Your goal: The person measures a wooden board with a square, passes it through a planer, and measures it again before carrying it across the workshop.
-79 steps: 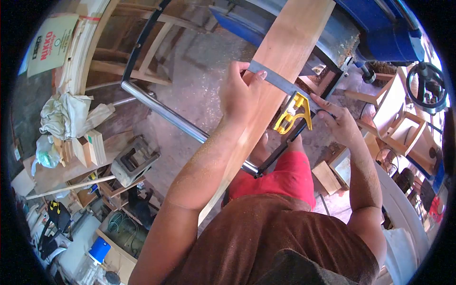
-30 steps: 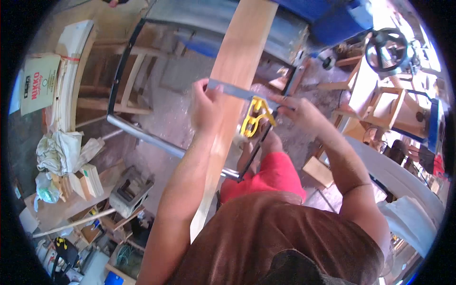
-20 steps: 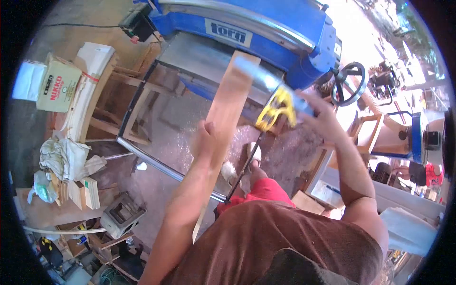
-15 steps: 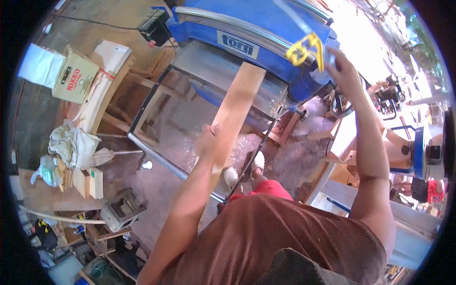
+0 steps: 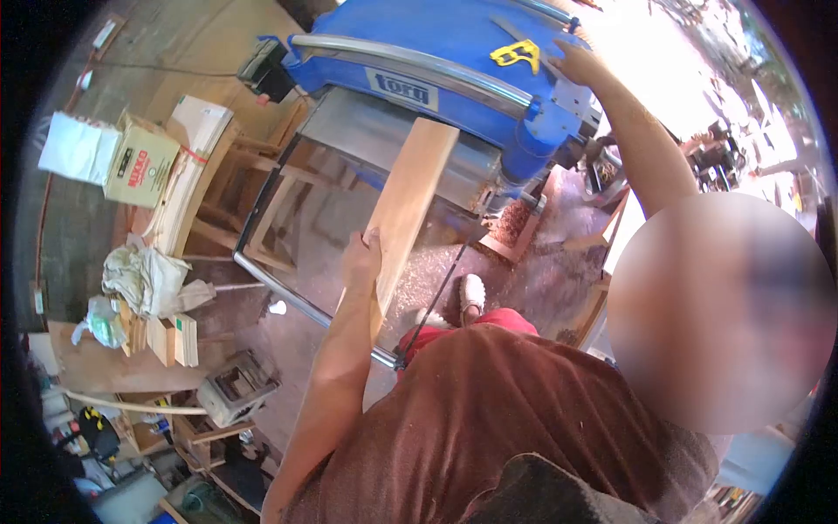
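My left hand (image 5: 361, 260) is closed around the near part of a long wooden board (image 5: 410, 188), with the thumb on its top face. The board's far end rests on the metal table (image 5: 349, 131) of a blue thickness planer (image 5: 454, 44) marked "torg". A handsaw with a yellow handle (image 5: 517, 57) lies on top of the planer, its blade pointing away. Just right of that handle, my right hand (image 5: 583, 66) is stretched out over the planer's corner with its fingers apart and nothing in them.
A metal roller bar (image 5: 288, 293) crosses in front of the planer. Stacked boards (image 5: 188, 166) and a carton (image 5: 140, 166) stand at left, near crumpled cloth (image 5: 148, 278). Wood shavings (image 5: 511, 223) fill a tray at right. A blurred round patch hides the lower right.
The yellow-handled saw has come down onto the planer's top, and my right hand is now apart from it. My left hand stays on the board; the whole view has shifted slightly.
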Action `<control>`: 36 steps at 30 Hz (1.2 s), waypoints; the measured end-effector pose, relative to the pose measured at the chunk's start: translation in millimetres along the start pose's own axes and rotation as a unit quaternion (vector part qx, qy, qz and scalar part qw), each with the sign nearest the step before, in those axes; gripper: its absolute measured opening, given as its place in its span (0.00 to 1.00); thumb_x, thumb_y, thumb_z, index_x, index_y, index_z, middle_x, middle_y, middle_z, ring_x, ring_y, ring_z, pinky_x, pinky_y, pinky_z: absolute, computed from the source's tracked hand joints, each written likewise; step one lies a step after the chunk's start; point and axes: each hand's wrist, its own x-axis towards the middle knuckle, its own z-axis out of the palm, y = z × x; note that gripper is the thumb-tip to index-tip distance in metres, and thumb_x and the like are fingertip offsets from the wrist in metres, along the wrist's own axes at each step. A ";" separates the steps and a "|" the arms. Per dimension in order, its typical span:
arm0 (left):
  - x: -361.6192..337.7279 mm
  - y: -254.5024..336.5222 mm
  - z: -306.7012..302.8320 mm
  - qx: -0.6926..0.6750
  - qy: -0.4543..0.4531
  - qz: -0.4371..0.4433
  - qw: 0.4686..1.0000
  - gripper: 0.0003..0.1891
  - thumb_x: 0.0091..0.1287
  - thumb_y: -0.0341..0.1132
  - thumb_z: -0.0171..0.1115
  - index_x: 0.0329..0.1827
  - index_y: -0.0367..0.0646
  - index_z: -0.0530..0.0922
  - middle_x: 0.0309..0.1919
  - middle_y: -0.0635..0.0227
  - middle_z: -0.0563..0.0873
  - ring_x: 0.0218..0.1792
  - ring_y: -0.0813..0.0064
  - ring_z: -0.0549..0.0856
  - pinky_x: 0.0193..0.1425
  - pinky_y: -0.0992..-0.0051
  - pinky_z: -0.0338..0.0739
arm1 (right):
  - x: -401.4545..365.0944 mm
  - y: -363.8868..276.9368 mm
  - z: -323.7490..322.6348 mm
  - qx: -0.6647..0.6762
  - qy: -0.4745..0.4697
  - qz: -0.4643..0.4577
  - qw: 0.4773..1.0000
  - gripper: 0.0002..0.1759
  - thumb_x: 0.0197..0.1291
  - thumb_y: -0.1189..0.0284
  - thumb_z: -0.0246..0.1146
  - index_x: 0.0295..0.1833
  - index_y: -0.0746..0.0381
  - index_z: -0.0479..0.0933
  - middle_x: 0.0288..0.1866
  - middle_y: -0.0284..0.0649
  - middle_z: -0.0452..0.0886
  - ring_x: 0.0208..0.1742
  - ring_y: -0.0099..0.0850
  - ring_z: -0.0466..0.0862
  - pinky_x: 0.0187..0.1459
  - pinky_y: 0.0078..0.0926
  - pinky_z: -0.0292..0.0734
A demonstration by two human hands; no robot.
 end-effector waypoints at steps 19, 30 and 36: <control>34.9 -145.0 47.1 -0.307 -0.231 -0.041 0.922 0.42 0.72 0.65 0.44 0.66 0.27 0.70 0.60 0.50 0.79 0.62 0.60 0.76 0.68 0.65 0.66 | -552.6 -47.4 -28.4 0.263 -0.026 0.340 0.903 0.32 0.61 0.60 0.67 0.68 0.64 0.69 0.63 0.52 0.76 0.65 0.44 0.75 0.66 0.39 0.69; -63.0 -113.9 -11.0 -0.188 -0.144 -0.097 0.967 0.36 0.75 0.58 0.42 0.69 0.30 0.66 0.65 0.50 0.74 0.65 0.57 0.73 0.71 0.66 0.64 | -636.0 85.1 -19.3 0.226 0.076 0.473 0.848 0.35 0.62 0.56 0.66 0.68 0.65 0.68 0.55 0.54 0.79 0.55 0.41 0.81 0.56 0.35 0.76; -108.8 -54.5 -6.9 -0.183 -0.055 -0.073 0.979 0.35 0.75 0.56 0.43 0.69 0.31 0.65 0.66 0.49 0.73 0.67 0.56 0.71 0.71 0.64 0.64 | -634.0 306.7 0.7 -0.001 0.064 0.493 0.868 0.30 0.56 0.55 0.67 0.61 0.60 0.76 0.53 0.51 0.80 0.55 0.46 0.79 0.56 0.40 0.74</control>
